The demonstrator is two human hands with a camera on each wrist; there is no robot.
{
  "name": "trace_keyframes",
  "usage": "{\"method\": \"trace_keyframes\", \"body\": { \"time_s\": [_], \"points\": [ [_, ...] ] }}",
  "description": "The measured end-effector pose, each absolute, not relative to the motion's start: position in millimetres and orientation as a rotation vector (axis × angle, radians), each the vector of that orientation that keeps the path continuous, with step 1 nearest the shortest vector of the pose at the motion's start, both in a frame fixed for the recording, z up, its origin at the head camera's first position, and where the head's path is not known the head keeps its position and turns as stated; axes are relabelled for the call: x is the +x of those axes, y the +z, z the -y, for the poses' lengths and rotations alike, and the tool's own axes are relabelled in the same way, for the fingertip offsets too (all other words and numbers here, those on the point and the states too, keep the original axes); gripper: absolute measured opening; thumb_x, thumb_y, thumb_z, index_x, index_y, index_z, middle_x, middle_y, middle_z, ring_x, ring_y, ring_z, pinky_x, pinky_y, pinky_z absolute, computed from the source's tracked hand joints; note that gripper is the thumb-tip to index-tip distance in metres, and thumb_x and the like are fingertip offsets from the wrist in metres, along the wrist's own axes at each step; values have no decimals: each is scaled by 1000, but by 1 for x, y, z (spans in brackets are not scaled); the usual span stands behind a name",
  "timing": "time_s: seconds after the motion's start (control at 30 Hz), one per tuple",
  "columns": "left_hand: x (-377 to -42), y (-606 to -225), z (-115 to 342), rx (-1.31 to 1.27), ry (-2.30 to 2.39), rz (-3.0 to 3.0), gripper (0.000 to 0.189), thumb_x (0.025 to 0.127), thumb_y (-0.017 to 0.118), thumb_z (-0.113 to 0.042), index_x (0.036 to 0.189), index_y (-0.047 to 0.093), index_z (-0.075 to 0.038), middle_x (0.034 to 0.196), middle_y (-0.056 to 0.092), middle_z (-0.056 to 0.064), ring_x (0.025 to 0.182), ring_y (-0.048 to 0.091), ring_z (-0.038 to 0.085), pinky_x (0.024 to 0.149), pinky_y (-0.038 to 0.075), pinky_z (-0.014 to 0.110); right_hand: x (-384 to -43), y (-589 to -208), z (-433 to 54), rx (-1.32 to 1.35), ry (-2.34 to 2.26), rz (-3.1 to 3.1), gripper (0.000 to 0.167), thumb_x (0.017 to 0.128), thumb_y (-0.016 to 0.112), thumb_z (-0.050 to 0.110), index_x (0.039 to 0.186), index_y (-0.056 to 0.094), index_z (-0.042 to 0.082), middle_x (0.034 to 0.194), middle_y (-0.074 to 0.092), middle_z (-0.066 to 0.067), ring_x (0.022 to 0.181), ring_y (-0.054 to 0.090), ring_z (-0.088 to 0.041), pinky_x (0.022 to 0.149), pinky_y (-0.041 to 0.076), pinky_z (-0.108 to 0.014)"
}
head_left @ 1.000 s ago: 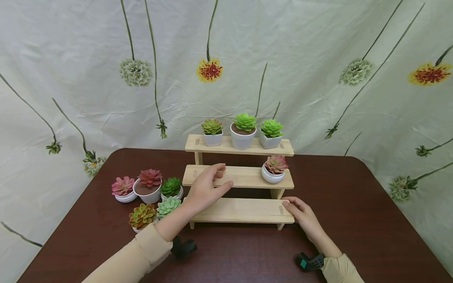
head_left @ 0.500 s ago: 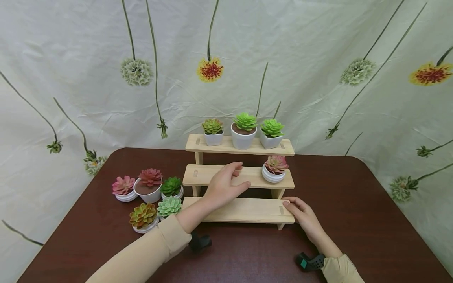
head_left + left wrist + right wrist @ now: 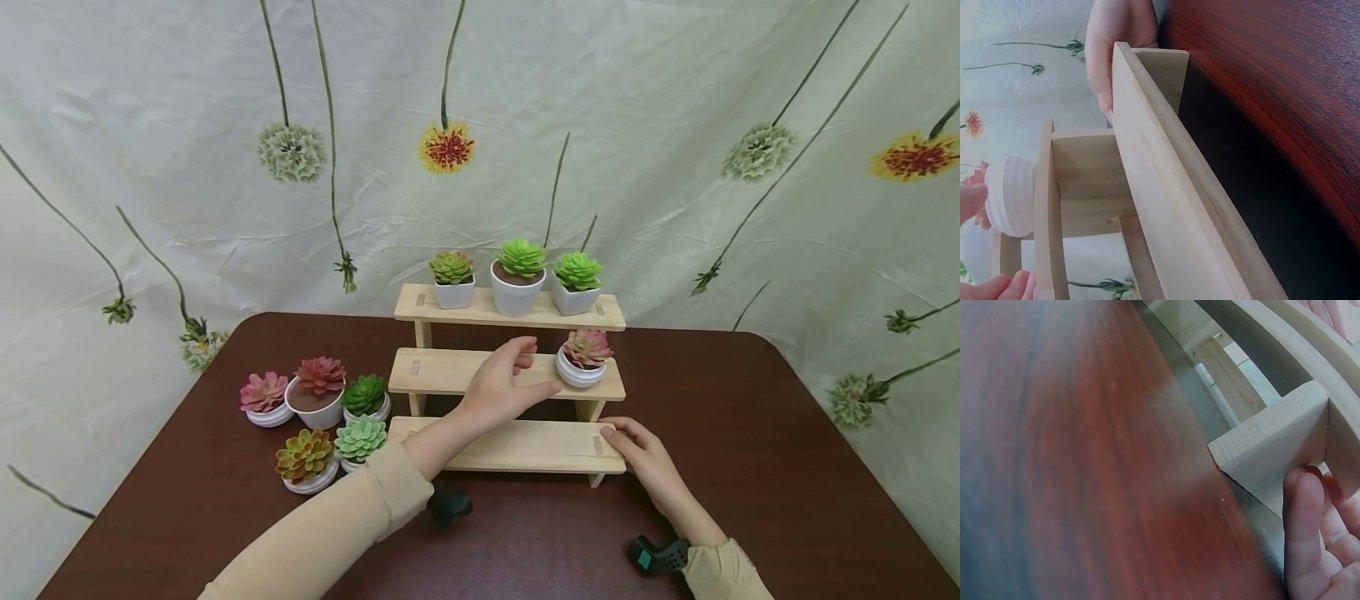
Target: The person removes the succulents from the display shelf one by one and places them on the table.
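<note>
My left hand (image 3: 504,387) hovers over the middle step of a three-tier wooden plant stand (image 3: 450,372), thumb and fingers spread apart, nothing held. Just to its right is a pink succulent (image 3: 587,347) in a ribbed white pot (image 3: 1011,197) at that step's right end; a gap separates them in the head view. My right hand (image 3: 648,467) grips the right end of the bottom step, and in the right wrist view its fingers (image 3: 1304,512) lie beside the stand's end leg (image 3: 1285,447). On the top step stand three green succulents, the middle one (image 3: 517,279) in a round pot.
Left of the stand, several potted succulents cluster on the dark red table (image 3: 750,467): pink (image 3: 264,392), dark red (image 3: 320,375), deep green (image 3: 365,394), orange-green (image 3: 305,456) and mint (image 3: 361,437). A flower-printed cloth (image 3: 637,100) hangs behind the table.
My left hand has moved right along the middle step toward the pink succulent, its fingers still spread. The right hand has kept its grip on the bottom step.
</note>
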State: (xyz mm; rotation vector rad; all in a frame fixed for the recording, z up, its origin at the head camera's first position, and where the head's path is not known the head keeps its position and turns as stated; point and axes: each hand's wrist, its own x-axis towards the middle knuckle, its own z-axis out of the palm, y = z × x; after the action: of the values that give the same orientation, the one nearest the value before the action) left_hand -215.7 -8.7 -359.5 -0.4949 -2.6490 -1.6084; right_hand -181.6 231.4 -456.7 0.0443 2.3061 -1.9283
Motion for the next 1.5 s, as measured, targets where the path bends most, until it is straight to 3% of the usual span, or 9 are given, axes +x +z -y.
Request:
{"method": "trace_keyframes", "body": {
  "time_s": [0.7,1.0,1.23,1.5],
  "points": [
    [-231,-360,-27,-504,-1711,2649,80,75,78,-38,140,41,-11,135,48,2,115,49,17,95,41,35,-183,-461,-234,32,-1913,-2333,38,94,56,27,120,55,-1,101,58,-11,80,60,-16,67,51,-27],
    [-236,-359,-39,-568,-1703,2600,70,73,79,-36,133,48,-16,125,54,0,116,49,15,98,38,32,-183,-461,-236,23,-1922,-2328,37,95,55,26,120,55,-2,100,59,-11,80,60,-16,66,51,-28],
    [-234,-359,-42,-544,-1671,2600,63,74,79,-34,128,52,-13,119,57,0,110,52,15,96,40,31,-182,-461,-235,32,-1918,-2331,37,95,56,26,119,55,-1,100,58,-11,79,60,-17,66,51,-27],
    [-232,-362,-40,-444,-1695,2549,62,68,84,-32,120,58,-13,112,61,-2,105,55,12,92,42,27,-183,-461,-234,26,-1914,-2334,37,95,56,27,119,56,-1,102,59,-12,80,60,-17,66,51,-28]
  ]
}}
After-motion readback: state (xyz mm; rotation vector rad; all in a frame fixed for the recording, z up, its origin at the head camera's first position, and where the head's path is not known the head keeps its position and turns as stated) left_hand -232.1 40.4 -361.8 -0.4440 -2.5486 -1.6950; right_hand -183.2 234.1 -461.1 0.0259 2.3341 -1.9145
